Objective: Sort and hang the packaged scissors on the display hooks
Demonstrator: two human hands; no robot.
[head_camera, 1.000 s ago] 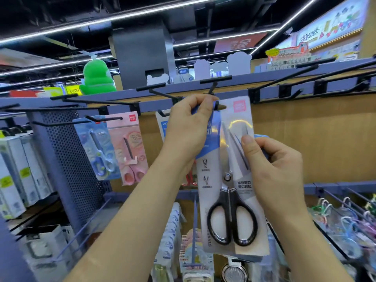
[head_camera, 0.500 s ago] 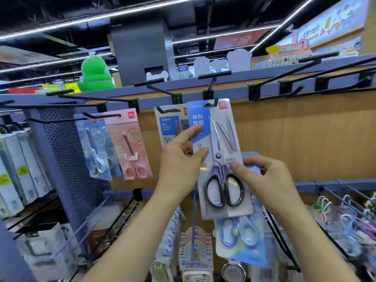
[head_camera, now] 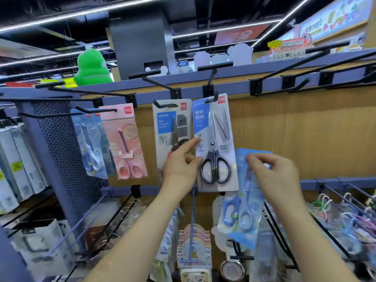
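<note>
One pack pending: blue scissors pack (head_camera: 243, 210), centre-right of frame, long axis vertical, hanging below right hand (head_camera: 272, 176), top edge pinched. Left hand (head_camera: 183, 165) slack, index touching hung black-handled pack (head_camera: 215, 143). Empty hooks (head_camera: 327, 48) upper right, nearer right hand.

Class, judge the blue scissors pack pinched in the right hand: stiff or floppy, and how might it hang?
The blue pack probably flexes: it looks thin and slightly bowed below the right hand. It likely hangs bottom-heavy, since the handles sit low. Its glossy film may be slippery.
</note>
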